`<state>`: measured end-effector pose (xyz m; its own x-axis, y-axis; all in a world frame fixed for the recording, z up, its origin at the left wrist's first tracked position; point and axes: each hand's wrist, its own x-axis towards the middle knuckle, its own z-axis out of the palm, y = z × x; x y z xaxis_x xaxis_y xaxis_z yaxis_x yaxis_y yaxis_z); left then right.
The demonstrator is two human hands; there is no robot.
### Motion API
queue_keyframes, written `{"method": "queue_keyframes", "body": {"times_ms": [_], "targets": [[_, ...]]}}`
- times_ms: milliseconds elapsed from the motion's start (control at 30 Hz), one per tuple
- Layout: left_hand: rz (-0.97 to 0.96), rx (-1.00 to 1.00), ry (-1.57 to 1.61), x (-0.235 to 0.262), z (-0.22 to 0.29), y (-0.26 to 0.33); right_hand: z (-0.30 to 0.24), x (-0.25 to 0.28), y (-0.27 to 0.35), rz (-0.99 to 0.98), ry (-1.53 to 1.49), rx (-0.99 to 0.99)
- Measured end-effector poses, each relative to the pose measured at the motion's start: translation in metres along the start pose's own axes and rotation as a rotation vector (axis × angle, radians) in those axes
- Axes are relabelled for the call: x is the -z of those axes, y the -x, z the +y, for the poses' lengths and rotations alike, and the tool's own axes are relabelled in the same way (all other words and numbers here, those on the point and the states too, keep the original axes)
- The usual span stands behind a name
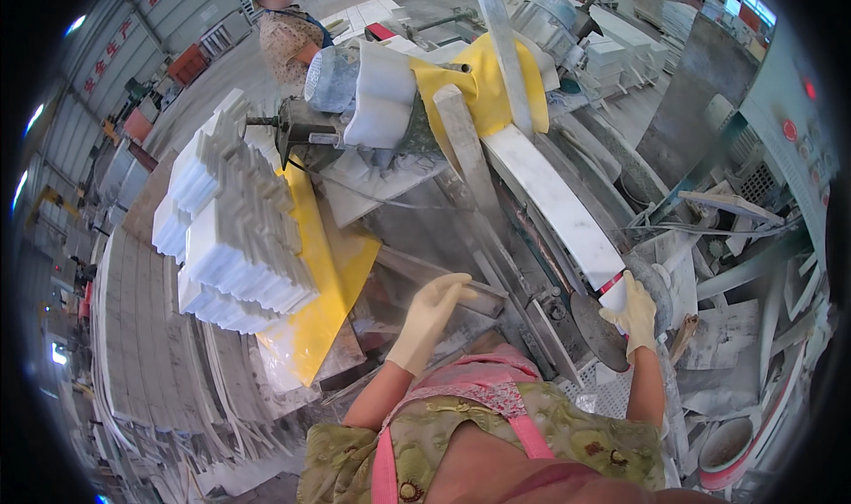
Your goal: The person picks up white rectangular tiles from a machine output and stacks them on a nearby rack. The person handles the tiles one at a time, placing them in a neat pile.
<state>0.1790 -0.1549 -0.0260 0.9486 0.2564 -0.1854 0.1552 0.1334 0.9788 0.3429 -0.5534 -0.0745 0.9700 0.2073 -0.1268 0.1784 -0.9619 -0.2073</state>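
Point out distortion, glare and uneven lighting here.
Head view: fisheye curvature seems to bow the long stacked strips at left, corners black; head view: ceiling lamps glare white near the left rim; head view: the long white slab is brightly lit, the far-left background dimmer and soft.

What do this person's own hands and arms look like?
The left hand and right hand wear matching plain, pale cream gloves, smooth and thin-looking, ending just past the wrists. No markings show on them. The forearms are bare up to loose olive-green sleeves with a mottled pattern. No cables show on either arm.
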Motion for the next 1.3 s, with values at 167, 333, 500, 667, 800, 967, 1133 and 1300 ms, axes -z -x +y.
{"method": "queue_keyframes", "body": {"times_ms": [167, 333, 500, 667, 800, 967, 1133, 1300], "targets": [[0.053, -0.003, -0.017, 0.007, 0.008, 0.004, -0.029, -0.001, -0.031, 0.17, -0.14, 0.079], [0.102, 0.007, -0.02, 0.012, 0.015, 0.01, -0.066, -0.008, -0.053, 0.075, 0.011, 0.042], [0.155, 0.025, -0.079, 0.022, 0.011, 0.015, -0.069, -0.005, -0.052, 0.02, 0.09, 0.049], [0.117, 0.022, -0.011, 0.026, 0.001, 0.014, -0.06, -0.001, -0.061, -0.036, 0.084, 0.094], [0.132, 0.037, 0.009, 0.028, 0.0, 0.016, -0.053, 0.004, -0.067, -0.069, 0.089, 0.137], [0.151, 0.043, 0.015, 0.03, 0.0, 0.02, -0.048, 0.004, -0.066, -0.026, 0.097, 0.125], [0.151, 0.068, 0.054, 0.03, -0.002, 0.021, -0.054, 0.001, -0.061, -0.008, 0.082, 0.061], [0.146, 0.071, 0.03, 0.025, -0.002, 0.023, -0.059, 0.0, -0.053, -0.023, 0.096, -0.064]]}}
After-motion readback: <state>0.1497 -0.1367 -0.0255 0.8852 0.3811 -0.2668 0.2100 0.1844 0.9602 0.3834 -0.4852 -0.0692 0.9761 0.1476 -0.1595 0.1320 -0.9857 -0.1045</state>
